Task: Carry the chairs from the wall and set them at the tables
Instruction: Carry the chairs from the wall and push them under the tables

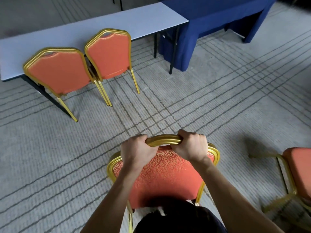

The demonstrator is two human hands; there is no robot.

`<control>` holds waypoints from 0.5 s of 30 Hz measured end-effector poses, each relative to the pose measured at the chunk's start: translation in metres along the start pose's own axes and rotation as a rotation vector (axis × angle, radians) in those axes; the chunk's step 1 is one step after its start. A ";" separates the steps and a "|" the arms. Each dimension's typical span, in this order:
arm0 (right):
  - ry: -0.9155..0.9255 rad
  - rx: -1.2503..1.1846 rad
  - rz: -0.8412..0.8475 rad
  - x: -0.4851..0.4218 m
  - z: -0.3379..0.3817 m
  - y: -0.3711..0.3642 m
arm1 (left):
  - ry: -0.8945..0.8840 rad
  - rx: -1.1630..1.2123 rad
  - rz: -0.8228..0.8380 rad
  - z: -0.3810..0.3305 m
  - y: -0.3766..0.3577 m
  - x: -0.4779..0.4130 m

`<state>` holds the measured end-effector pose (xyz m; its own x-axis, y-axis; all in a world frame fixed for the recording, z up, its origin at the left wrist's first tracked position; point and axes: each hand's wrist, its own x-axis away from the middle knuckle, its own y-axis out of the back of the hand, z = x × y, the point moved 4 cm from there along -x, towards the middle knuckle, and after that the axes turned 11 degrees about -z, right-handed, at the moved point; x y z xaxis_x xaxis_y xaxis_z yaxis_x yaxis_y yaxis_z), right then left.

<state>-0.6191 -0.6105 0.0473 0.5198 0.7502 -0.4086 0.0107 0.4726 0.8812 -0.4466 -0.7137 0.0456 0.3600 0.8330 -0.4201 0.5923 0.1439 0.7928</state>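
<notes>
Your left hand [136,148] and right hand [191,145] both grip the gold top rail [163,140] of the chair [161,175]. Your fingers [143,137] are curled over the rail's far side and pressed together, with a short stretch of bare rail between the two fists. The padded back hangs just below your knuckles, close to your body; I cannot tell whether the legs touch the carpet [218,91].

Well beyond your fingertips stands the grey table [117,22], with two chairs [58,71] side by side at its near edge. Another chair [297,170] sits off to the right of your right hand.

The metal frame looks stiff and probably fairly heavy, and the glossy rail may slip in your palms. Take hold of the frame rather than the soft cloth, with your hands set apart so the chair doesn't swing.
</notes>
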 end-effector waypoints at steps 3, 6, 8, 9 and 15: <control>0.004 -0.032 -0.062 -0.032 -0.007 -0.007 | -0.017 0.003 -0.013 -0.006 -0.011 -0.032; 0.027 -0.095 -0.121 -0.073 -0.021 -0.020 | -0.073 0.013 -0.055 -0.017 -0.031 -0.072; 0.040 -0.117 -0.142 -0.104 -0.029 -0.030 | -0.093 0.010 -0.077 -0.023 -0.045 -0.102; 0.042 -0.139 -0.158 -0.123 -0.036 -0.037 | -0.100 0.002 -0.089 -0.027 -0.054 -0.119; 0.077 -0.223 -0.216 -0.236 -0.080 -0.061 | -0.125 -0.043 -0.100 -0.062 -0.108 -0.222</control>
<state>-0.8111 -0.7791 0.0713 0.4596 0.6504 -0.6048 -0.0778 0.7079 0.7021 -0.6348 -0.8808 0.0803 0.3892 0.7411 -0.5472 0.5990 0.2477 0.7615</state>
